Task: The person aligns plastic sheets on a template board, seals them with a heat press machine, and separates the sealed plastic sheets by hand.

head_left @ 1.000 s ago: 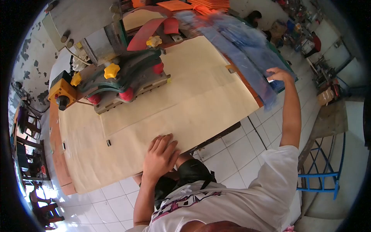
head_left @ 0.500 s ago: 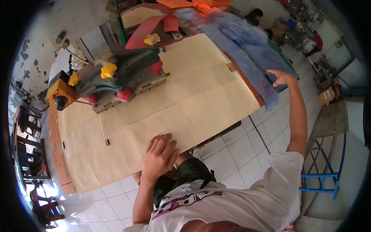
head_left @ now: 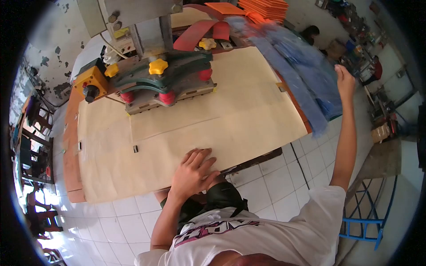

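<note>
My left hand (head_left: 193,173) lies palm down at the near edge of a large beige sheet (head_left: 177,155) that covers the worktable. Its fingers are stretched out and it holds nothing. On the right, my right hand (head_left: 345,84) is raised beside the outer edge of a pile of translucent bluish plastic sheets (head_left: 297,57). Its fingers are pressed together, and whatever may be between them is too small to make out. At the back left of the beige sheet stands a press head (head_left: 164,84) with yellow star knobs and red round parts.
A yellow control box (head_left: 91,82) with a black button sits left of the press. Behind are a red strip (head_left: 195,37) and stacked orange sheets (head_left: 264,9). A small dark piece (head_left: 136,149) lies on the beige sheet. A blue metal frame (head_left: 361,221) stands at right.
My right hand has lifted off the bluish plastic and moved outward and away from me, its fingers closing together. My left hand stays on the beige sheet. The view has shifted.
</note>
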`<state>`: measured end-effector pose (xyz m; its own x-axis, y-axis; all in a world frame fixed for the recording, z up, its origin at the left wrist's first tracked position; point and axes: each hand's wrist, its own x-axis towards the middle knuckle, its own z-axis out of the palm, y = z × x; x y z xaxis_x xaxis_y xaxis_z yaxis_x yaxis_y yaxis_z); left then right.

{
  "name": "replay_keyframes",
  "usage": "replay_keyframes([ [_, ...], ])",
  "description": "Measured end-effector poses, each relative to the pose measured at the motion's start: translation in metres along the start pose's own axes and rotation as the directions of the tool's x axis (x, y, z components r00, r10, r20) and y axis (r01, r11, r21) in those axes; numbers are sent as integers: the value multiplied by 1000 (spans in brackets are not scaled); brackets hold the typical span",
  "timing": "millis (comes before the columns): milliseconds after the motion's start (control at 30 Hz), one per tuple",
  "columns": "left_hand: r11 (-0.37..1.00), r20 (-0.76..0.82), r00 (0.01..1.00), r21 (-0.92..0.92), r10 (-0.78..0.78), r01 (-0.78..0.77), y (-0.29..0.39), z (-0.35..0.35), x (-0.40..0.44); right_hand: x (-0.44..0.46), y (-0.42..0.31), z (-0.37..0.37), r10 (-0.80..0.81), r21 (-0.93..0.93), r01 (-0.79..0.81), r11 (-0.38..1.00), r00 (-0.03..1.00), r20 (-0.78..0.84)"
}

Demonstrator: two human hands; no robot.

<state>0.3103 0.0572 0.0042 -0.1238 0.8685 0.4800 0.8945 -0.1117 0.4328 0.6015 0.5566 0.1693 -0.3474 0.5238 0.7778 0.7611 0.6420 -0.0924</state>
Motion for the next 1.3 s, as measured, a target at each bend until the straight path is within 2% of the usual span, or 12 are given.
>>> replay_keyframes([
  [133, 997, -23, 1000, -77, 21, -23, 1, -5, 0, -45, -107, -26, -194, 308, 197, 931, 980, -39],
  [367, 947, -308, 946, -263, 97, -183, 7, -14, -19, -193, -223, -29, 96, 576, -121, 808, 993, 73],
  [467, 865, -132, 984, -500, -117, 36, 37, -27, -30, -259, -257, -24, 164, 612, -146, 778, 986, 27],
  [533, 681, 168, 957, -674, -235, 285, 44, -30, -43, -295, -281, -26, 97, 598, -54, 799, 994, -40],
  [667, 519, 310, 926, -767, -215, 378, 47, -24, -65, -335, -336, -44, -86, 603, 69, 795, 996, -1],
  [900, 288, 214, 867, -885, -449, 367, 41, -22, -91, -349, -399, -63, -391, 804, 228, 550, 920, 7],
  [967, 393, 102, 874, -864, -475, 315, 29, -22, -97, -353, -395, -70, -431, 904, 212, 372, 902, -34],
  [1067, 166, 219, 786, -912, -578, 376, 20, -21, -111, -374, -379, -63, -505, 975, -9, 223, 854, 123],
  [1133, 188, 126, 764, -932, -632, 309, 13, -17, -116, -381, -364, -57, -565, 759, -595, 265, 542, 622],
  [1167, 181, 131, 761, -932, -636, 312, 13, -16, -118, -385, -358, -55, -565, 754, -600, 267, 536, 627],
  [1233, 219, 3, 684, -946, -729, 238, 16, -12, -119, -388, -345, -52, -371, 377, -920, -111, 390, 843],
  [1300, 209, -19, 634, -951, -773, 227, 20, -10, -118, -391, -319, -42, -347, 405, -891, -204, 453, 821],
])
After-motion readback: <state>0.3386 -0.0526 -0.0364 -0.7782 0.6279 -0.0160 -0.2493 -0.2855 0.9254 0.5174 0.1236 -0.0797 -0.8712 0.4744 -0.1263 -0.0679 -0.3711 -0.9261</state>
